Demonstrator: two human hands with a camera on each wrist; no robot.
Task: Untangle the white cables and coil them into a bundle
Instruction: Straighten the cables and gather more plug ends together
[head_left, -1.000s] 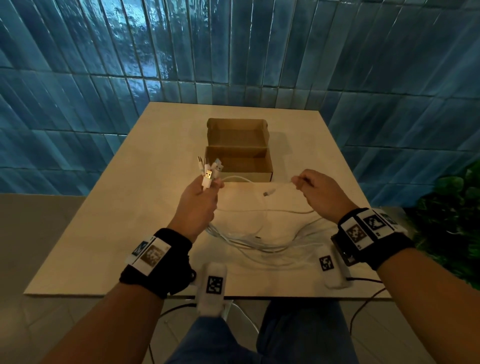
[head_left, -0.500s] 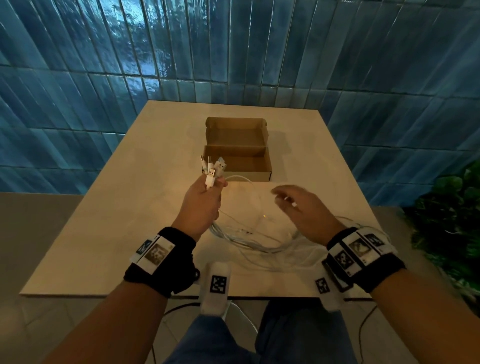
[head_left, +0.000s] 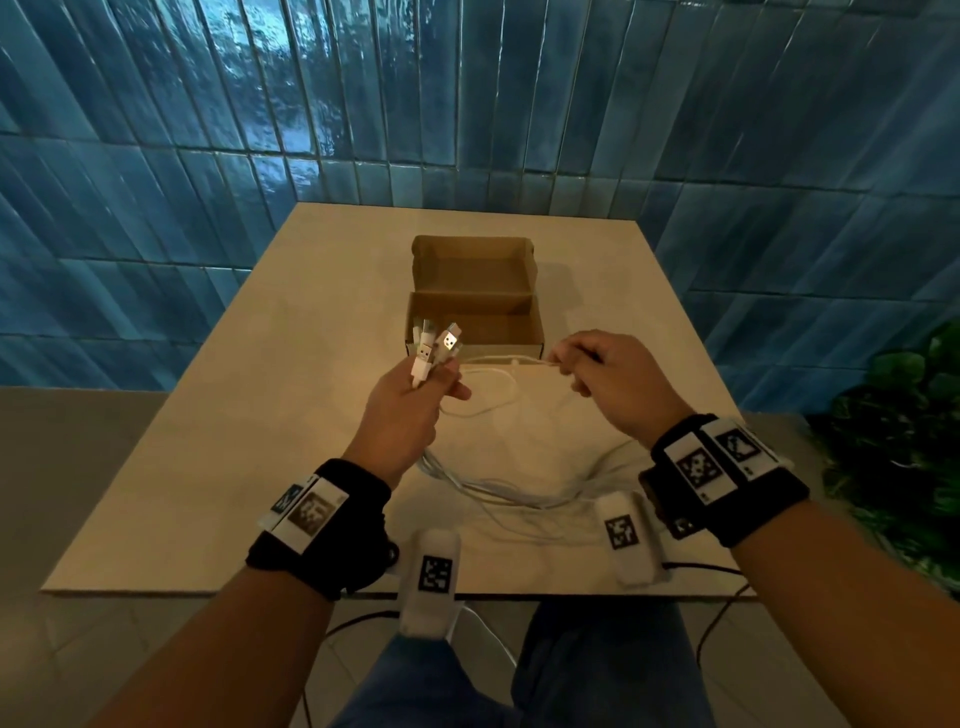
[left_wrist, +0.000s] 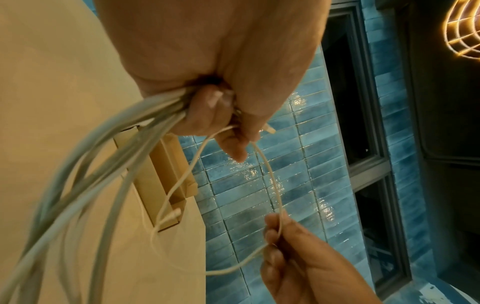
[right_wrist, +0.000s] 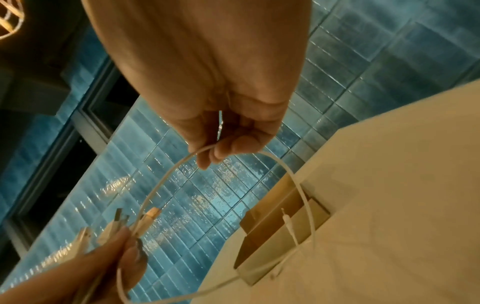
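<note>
The left hand (head_left: 410, 410) is raised above the counter (head_left: 218, 467), its grip clamped round a bunch of white cables (head_left: 498, 493). Several plugs (head_left: 434, 348) stick up out of the fist, fanned apart, their metal ends catching the light. In the left wrist view the cables (left_wrist: 109, 156) leave the bottom of the fist as a thick sheaf and sweep down toward the counter; in the head view they sag in long loops that lie on the surface between the two wrists, near the front edge.

One thin cable (head_left: 511, 361) runs across from the left hand to the right hand (head_left: 608, 384), arching between them. The right hand's grip is pinched together on this strand, thumb against fingertips (right_wrist: 207, 158), at about the same height as the left. A small plug end (right_wrist: 285, 219) of a cable hangs free in front of the box.

Behind the hands an open cardboard box (head_left: 475, 306) sits on the counter with its lid folded back. To the far right, beyond the counter, is a leafy green plant (head_left: 904, 431). Blue tiles (head_left: 467, 104) cover the wall behind.
</note>
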